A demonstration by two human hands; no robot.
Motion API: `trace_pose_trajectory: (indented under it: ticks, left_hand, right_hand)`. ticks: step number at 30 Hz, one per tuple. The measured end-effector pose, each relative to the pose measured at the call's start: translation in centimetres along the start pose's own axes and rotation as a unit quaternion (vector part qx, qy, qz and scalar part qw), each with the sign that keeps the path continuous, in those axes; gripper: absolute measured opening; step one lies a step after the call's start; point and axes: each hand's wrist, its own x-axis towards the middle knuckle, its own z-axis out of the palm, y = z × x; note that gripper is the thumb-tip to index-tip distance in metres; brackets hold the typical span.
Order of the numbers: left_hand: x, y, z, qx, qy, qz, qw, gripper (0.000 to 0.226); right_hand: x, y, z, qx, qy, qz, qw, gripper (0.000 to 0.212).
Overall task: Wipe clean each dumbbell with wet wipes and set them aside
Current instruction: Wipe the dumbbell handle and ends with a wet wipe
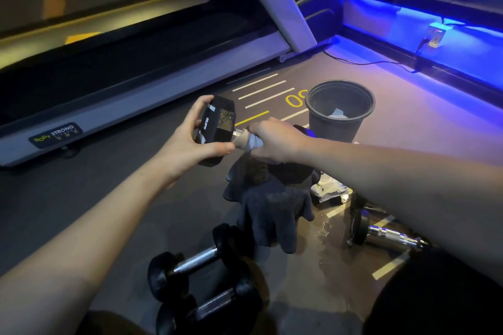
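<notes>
1. Hex dumbbell [217, 128] — held above the floor [81, 198]; left hand [190, 139] grips its near head.
2. Right hand [275, 141] — fingers clenched round a wipe [251, 141] on the handle.
3. Bin [339, 109] — just behind, wipes inside.
4. Round dumbbells [196, 261] — on the floor, beside dark gloves [272, 212].

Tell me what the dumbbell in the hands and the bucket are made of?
Dumbbell: the six-sided head looks like matte black rubber, dull with no glare; the bit of handle showing by the wipe is shiny, probably chromed steel. Bucket: likely black plastic, thin-walled with a smooth rolled rim, though the dim light leaves that open.
</notes>
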Motion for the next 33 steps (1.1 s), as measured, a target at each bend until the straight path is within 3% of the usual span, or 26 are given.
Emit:
trace_pose_trajectory:
  ticks: [8,16,20,23,26,33]
  left_hand:
    - [0.1,0.1,0.0,0.009,-0.001,0.008,1.0,0.095]
    - [0.1,0.5,0.3,0.02,0.001,0.009,1.0,0.091]
    - [-0.2,0.8,0.4,0.029,-0.002,0.007,1.0,0.092]
    - [-0.3,0.8,0.5,0.026,-0.001,0.004,1.0,0.092]
    - [-0.3,0.5,0.3,0.021,0.004,-0.001,1.0,0.093]
    - [-0.5,0.0,0.0,0.011,0.002,-0.01,1.0,0.089]
  right_hand:
    - [1.0,-1.6,-0.4,0.064,0.0,0.009,0.998,0.02]
    - [0.6,-2.6,-1.9,0.099,-0.006,0.022,0.995,0.036]
    - [0.4,-1.7,-1.8,0.044,-0.028,0.014,0.999,0.026]
    - [0.6,-0.8,-1.4,-0.024,-0.028,-0.003,0.999,0.031]
    - [-0.2,1.0,-1.6,-0.063,-0.087,0.01,0.994,0.029]
    - [0.0,5.1,-0.7,-0.231,-0.192,-0.028,0.953,0.065]
